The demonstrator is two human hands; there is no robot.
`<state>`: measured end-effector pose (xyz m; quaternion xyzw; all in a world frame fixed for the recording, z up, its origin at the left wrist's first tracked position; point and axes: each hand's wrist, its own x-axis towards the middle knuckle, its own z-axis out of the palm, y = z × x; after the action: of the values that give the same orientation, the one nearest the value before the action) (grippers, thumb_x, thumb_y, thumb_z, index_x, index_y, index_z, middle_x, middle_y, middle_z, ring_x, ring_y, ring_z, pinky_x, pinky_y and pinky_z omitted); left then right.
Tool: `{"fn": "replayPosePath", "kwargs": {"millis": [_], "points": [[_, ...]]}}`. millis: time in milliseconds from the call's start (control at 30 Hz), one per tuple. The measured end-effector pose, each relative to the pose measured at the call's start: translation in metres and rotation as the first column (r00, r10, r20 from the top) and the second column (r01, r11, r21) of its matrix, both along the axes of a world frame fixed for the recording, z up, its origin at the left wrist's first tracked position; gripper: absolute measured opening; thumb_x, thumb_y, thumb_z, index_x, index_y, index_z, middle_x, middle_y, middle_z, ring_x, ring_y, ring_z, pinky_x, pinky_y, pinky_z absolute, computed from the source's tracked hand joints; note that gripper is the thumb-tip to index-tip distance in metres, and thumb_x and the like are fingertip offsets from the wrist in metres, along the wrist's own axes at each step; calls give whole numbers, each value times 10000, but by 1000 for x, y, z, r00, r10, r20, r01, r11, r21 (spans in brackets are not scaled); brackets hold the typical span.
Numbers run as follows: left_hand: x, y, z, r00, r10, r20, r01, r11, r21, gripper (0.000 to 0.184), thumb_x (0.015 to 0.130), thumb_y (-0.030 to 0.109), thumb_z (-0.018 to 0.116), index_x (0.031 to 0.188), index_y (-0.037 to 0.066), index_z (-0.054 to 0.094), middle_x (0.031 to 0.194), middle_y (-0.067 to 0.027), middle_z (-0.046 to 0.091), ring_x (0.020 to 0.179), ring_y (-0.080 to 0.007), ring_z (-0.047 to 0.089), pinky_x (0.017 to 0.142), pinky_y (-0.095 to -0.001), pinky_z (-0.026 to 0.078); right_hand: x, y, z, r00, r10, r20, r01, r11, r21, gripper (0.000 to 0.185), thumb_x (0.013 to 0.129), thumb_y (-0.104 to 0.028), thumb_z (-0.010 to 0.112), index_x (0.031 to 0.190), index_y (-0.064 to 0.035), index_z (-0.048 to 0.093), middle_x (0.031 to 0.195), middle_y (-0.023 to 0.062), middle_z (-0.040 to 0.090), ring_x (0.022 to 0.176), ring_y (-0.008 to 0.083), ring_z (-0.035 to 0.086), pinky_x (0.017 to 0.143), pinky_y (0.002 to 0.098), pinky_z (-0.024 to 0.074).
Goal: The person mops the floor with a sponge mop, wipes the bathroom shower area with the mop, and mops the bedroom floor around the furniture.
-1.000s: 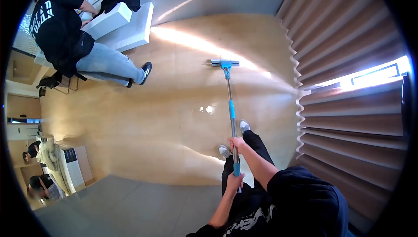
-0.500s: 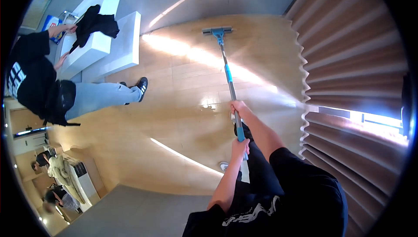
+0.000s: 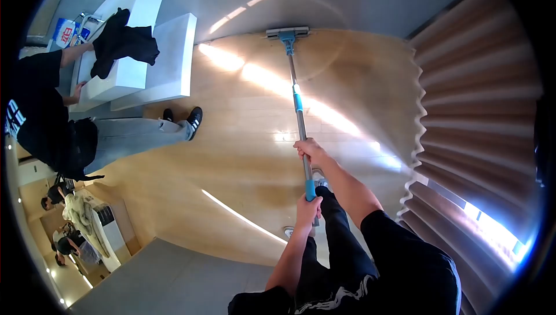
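Observation:
A mop with a grey and blue pole (image 3: 300,119) stretches away from me over the wooden floor (image 3: 243,158). Its wide flat head (image 3: 287,33) lies at the floor's far edge, against the grey wall. Both of my hands are closed round the pole. My left hand (image 3: 307,209) grips the lower end, near the blue sleeve close to my body. Farther up, my right hand (image 3: 309,149) wraps round the grey middle part.
At the left a person (image 3: 46,101) in a black shirt handles dark cloth (image 3: 124,46) at a white counter (image 3: 130,74). Pleated curtains (image 3: 475,101) hang on the right. More people and a cloth-covered unit (image 3: 107,231) are at the lower left.
The mop head has gone forward across the floor to the wall's base. Both my hands have kept hold of the pole. The view has shifted, and the person at the counter shows farther left.

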<state>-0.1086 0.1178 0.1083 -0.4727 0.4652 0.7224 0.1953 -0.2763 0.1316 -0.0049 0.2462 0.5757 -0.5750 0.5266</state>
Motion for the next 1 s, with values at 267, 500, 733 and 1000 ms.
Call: {"fn": "replayPosePath", "kwargs": {"millis": [267, 500, 733, 1000], "points": [[-14, 0, -7, 986, 145, 87, -161, 963, 216, 169, 742, 118, 567, 697, 98, 405, 518, 16, 393, 397, -76, 383, 378, -240, 337, -21, -59, -6, 744, 591, -313, -346, 740, 576, 497, 721, -155, 530, 1154, -44, 315, 868, 163, 512, 692, 250, 561, 549, 352, 474], [50, -19, 16, 993, 3, 114, -28, 976, 217, 240, 732, 122, 556, 562, 105, 389, 460, 8, 396, 367, -88, 389, 361, -248, 347, 20, -69, 1, 557, 802, -217, -477, 523, 707, 725, 743, -146, 463, 1334, -190, 44, 923, 183, 538, 841, 309, 561, 710, 408, 459], [295, 25, 77, 911, -267, 313, 204, 954, 221, 255, 693, 237, 647, 788, 36, 523, 543, -34, 503, 462, -138, 507, 427, -271, 409, 248, 14, 71, 712, 699, -67, -558, 621, 550, 797, 722, -115, 466, 1319, -155, -60, 651, 187, 576, 580, 329, 572, 529, 423, 459], [336, 43, 56, 800, -364, 477, 482, 863, -149, 457, 648, 378, 673, 848, -22, 580, 676, -153, 597, 614, -223, 586, 578, -337, 454, 309, 40, 24, 899, 404, -170, -298, 848, 439, 843, 689, -20, 455, 1319, -229, -63, 631, 201, 554, 541, 338, 556, 480, 391, 449]]}}
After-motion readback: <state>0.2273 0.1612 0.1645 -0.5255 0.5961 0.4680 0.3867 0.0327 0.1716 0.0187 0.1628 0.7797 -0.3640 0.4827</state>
